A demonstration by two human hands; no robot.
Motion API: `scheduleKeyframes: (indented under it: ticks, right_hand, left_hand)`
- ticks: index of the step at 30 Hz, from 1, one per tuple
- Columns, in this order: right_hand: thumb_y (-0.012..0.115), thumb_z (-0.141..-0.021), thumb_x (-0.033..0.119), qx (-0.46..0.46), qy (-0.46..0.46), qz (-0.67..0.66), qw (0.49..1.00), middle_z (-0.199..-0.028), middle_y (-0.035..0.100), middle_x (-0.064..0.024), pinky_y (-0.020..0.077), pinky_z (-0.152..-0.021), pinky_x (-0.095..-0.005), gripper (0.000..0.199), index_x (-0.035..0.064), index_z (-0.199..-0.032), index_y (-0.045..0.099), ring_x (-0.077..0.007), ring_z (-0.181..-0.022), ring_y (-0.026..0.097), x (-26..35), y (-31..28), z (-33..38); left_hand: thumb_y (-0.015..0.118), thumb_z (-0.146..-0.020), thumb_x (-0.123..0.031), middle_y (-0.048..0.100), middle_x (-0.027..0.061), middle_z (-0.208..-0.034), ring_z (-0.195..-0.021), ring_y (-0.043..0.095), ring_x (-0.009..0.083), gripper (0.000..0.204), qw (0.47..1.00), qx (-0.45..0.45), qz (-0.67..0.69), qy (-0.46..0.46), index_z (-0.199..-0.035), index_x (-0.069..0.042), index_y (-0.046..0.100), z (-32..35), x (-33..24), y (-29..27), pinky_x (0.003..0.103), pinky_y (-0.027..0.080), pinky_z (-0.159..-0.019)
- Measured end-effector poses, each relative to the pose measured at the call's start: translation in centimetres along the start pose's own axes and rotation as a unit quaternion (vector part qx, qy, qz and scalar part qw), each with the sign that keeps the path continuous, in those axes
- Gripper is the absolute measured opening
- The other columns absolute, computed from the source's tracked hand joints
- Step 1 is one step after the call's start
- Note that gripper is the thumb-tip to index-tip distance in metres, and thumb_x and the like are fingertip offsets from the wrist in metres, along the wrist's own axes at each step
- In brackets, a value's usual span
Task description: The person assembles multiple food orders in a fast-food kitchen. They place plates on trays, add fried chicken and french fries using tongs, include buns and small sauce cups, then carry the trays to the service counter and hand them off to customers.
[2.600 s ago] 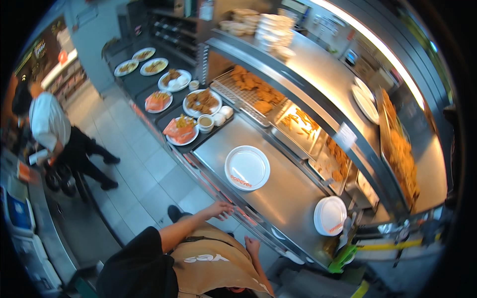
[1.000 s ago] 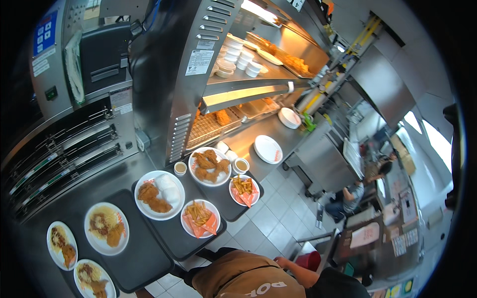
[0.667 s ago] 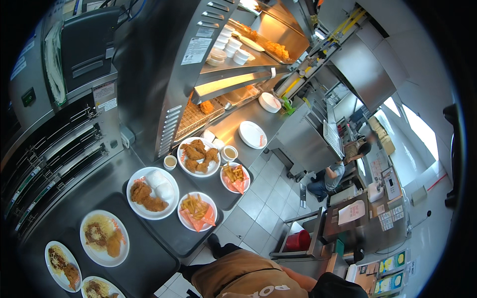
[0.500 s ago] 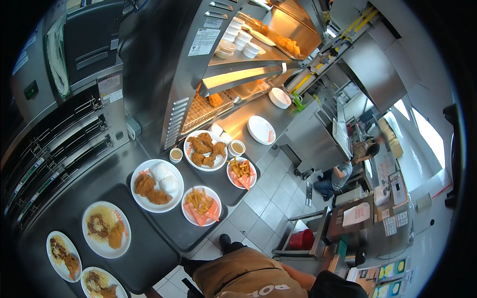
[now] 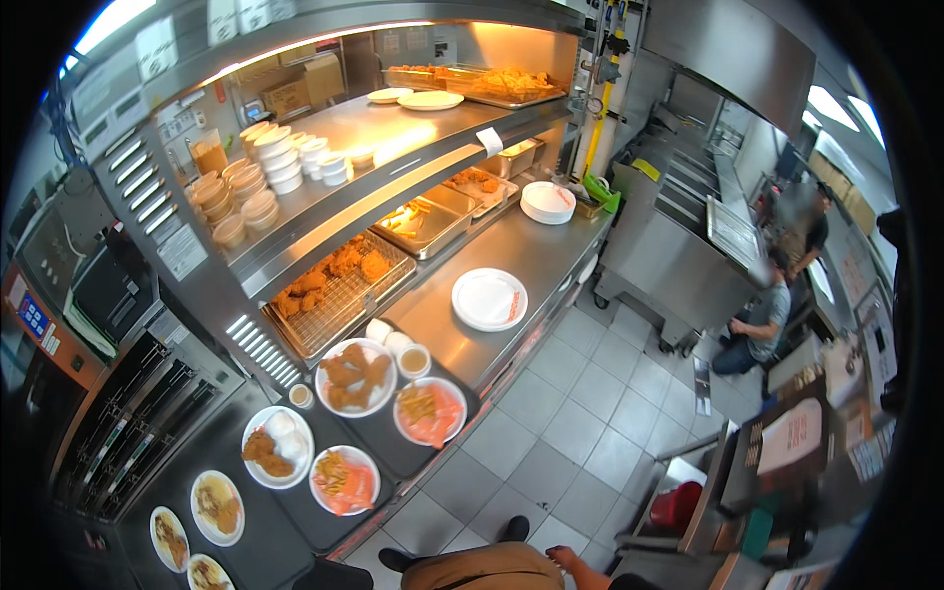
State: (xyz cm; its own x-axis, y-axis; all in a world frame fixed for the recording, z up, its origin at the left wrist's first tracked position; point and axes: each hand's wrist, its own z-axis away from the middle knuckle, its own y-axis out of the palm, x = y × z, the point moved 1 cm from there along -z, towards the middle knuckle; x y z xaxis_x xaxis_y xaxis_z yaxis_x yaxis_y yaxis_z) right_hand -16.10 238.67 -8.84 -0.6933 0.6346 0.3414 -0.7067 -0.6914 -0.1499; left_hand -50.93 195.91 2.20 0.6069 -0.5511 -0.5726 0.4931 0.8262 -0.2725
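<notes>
My right hand hangs low beside my brown apron, small and partly cut off, so its fingers cannot be made out. My left hand is out of the picture. Nearest to my left side are dark trays on the steel counter. They bear a plate of fried chicken, a plate of chicken with white rounded portions, fries with orange paper, another such plate of fries and cups of gravy. Several plates of spaghetti with chicken stand at the lower left.
A heated steel rack holds trays of fried chicken, fries and stacked lidded cups. White plates lie on the counter, more plates farther back. Two people are at the far right. A red bucket stands right.
My view has swung up and leftward, so the heated rack shows more fully and the trays sit lower. My right hand has come into sight. The plates keep their places.
</notes>
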Motion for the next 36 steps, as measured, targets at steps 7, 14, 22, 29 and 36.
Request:
scheduleKeyframes:
  ticks: [7,14,22,29,36]
  right_hand:
    - [0.068,-0.083,0.016,-0.256,-0.165,-0.117,0.945,-0.097,0.063,-0.012,0.0514,-0.075,-0.0383,0.041,0.0045,-0.12,0.054,-0.0262,-0.088,0.062,6.4,-14.8,-7.6]
    - [0.059,-0.096,0.024,-0.434,-0.454,0.009,0.778,-0.141,0.045,-0.0226,0.0298,-0.113,-0.0412,0.055,-0.0049,-0.139,0.041,-0.0343,-0.133,0.041,29.6,-34.6,1.7]
    - [0.047,-0.098,0.046,-0.572,-0.567,-0.115,0.582,-0.156,0.013,-0.0274,0.0113,-0.115,-0.0561,0.079,-0.0056,-0.149,0.017,-0.0402,-0.146,0.013,48.4,-30.1,5.8]
    - [0.056,-0.095,0.018,-0.415,-0.586,-0.179,0.673,-0.125,0.052,-0.0135,0.0426,-0.096,-0.0346,0.044,0.0032,-0.135,0.043,-0.0236,-0.116,0.052,58.0,-33.6,0.1]
    - [0.057,-0.093,0.013,0.124,-0.433,0.042,0.892,-0.098,0.061,-0.0132,0.0556,-0.059,-0.0318,0.04,0.0085,-0.13,0.045,-0.0201,-0.077,0.066,74.9,-15.9,-11.8]
  left_hand:
    - [0.058,-0.083,-0.011,0.059,0.0162,-0.115,-0.115,0.053,0.0265,0.024,0.929,0.115,-0.31,0.162,-0.102,0.002,0.063,10.5,-15.7,17.9,0.041,0.05,-0.097]
    - [0.05,-0.066,0.01,0.058,0.0096,-0.084,-0.078,0.057,0.0237,0.034,0.943,0.183,0.247,-0.125,-0.095,-0.005,0.058,7.0,-25.9,45.8,0.038,0.049,-0.064]
    - [0.042,-0.063,0.014,0.059,0.0037,-0.076,-0.07,0.054,0.0121,0.027,0.931,0.319,0.101,0.148,-0.081,0.004,0.06,9.7,-40.6,57.4,0.025,0.038,-0.056]
    - [0.048,-0.066,0.006,0.066,0.0085,-0.089,-0.079,0.061,0.0172,0.052,0.924,0.186,0.004,0.334,-0.115,0.003,0.065,2.6,-51.5,51.0,0.03,0.046,-0.069]
    - [0.048,-0.061,0.004,0.064,0.0065,-0.086,-0.078,0.061,0.0167,0.038,0.944,-0.045,0.145,0.293,-0.096,0.004,0.063,11.4,-50.5,38.1,0.028,0.049,-0.068]
